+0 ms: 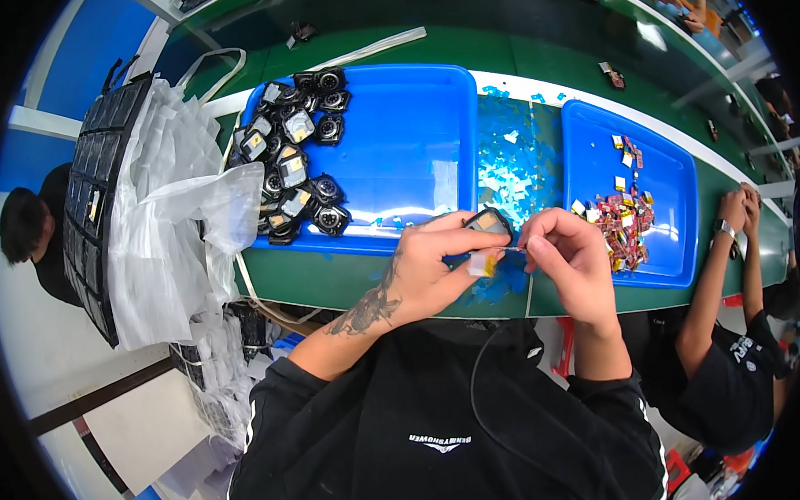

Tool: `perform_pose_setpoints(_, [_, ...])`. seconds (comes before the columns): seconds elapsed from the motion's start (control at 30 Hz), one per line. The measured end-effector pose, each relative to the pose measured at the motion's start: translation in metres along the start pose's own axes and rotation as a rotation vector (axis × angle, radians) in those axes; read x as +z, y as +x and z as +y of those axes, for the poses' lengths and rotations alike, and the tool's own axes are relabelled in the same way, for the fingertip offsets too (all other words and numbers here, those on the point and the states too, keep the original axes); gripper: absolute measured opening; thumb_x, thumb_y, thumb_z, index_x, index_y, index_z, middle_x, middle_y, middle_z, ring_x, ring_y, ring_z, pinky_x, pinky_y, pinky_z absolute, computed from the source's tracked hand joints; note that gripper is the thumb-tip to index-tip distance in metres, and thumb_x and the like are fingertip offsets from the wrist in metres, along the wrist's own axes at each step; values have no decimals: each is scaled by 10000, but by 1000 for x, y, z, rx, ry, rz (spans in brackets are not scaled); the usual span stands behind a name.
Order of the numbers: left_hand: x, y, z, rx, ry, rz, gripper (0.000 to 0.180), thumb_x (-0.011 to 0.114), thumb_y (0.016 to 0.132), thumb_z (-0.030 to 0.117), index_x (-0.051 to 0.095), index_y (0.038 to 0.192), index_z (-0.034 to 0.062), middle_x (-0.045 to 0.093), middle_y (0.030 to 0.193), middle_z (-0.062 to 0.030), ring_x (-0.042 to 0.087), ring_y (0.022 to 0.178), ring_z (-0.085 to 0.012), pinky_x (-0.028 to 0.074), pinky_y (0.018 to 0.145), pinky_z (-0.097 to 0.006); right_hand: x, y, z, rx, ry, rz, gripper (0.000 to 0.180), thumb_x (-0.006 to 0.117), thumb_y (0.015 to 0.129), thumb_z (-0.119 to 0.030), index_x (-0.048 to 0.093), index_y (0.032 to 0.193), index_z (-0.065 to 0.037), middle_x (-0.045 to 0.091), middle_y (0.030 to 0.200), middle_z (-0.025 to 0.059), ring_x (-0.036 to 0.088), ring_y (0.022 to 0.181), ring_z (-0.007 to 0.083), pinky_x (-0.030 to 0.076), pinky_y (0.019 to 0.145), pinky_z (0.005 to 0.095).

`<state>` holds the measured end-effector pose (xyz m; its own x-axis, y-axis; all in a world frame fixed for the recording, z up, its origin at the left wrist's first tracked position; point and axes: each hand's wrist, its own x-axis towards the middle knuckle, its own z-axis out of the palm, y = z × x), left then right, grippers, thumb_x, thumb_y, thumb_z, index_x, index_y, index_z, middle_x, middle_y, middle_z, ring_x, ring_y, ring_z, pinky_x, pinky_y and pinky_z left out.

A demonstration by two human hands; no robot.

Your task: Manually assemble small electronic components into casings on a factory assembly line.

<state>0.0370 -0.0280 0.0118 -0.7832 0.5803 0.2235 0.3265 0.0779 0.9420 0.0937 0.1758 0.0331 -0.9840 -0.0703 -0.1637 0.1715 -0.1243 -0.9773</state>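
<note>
My left hand (429,265) is closed around a small black watch case (489,219), gripped between thumb and fingers in front of my chest. A small white and yellow battery pack (483,264) sits by the left thumb, below the case. Beside it, my right hand (573,260) is closed, thumb and index finger pinched together. A thin wire-like line runs from the case toward these fingertips; what they hold is too small to make out. Many similar black watch cases (293,170) are heaped at the left side of a blue tray (386,92).
On the right, another blue tray (582,120) holds red circuit boards with batteries (624,229). Blue film scraps (507,171) litter the green bench between the trays. White plastic sheeting (166,232) and a black slotted tray (99,208) stand left. A co-worker's arms (716,270) are at right.
</note>
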Motion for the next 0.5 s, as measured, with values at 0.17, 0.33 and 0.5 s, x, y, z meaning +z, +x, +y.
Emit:
perform_pose_setpoints(0.17, [7, -5, 1, -378, -411, -7, 185, 668, 899, 38, 700, 1071, -24, 666, 967, -69, 671, 873, -125, 545, 742, -236, 17, -7, 12, -118, -2, 120, 95, 618, 941, -70, 584, 982, 9, 591, 947, 37, 549, 844, 64, 470, 699, 214])
perform_pose_setpoints(0.33, [7, -3, -6, -415, -574, -75, 251, 657, 902, 24, 669, 1147, -29, 656, 1102, -98, 670, 945, -136, 547, 815, -238, 18, -5, 13, -322, -380, 200, 139, 689, 847, 38, 591, 944, 18, 624, 890, 46, 627, 799, 93, 517, 697, 225])
perform_pose_setpoints(0.5, [12, 0, -1, -282, -621, 0, 351, 607, 914, -21, 596, 1265, -18, 622, 1239, -127, 637, 1075, -158, 533, 925, -275, 24, -3, 16, -220, -243, 247, 198, 715, 814, 61, 597, 969, 25, 636, 875, 52, 632, 760, 88, 527, 687, 224])
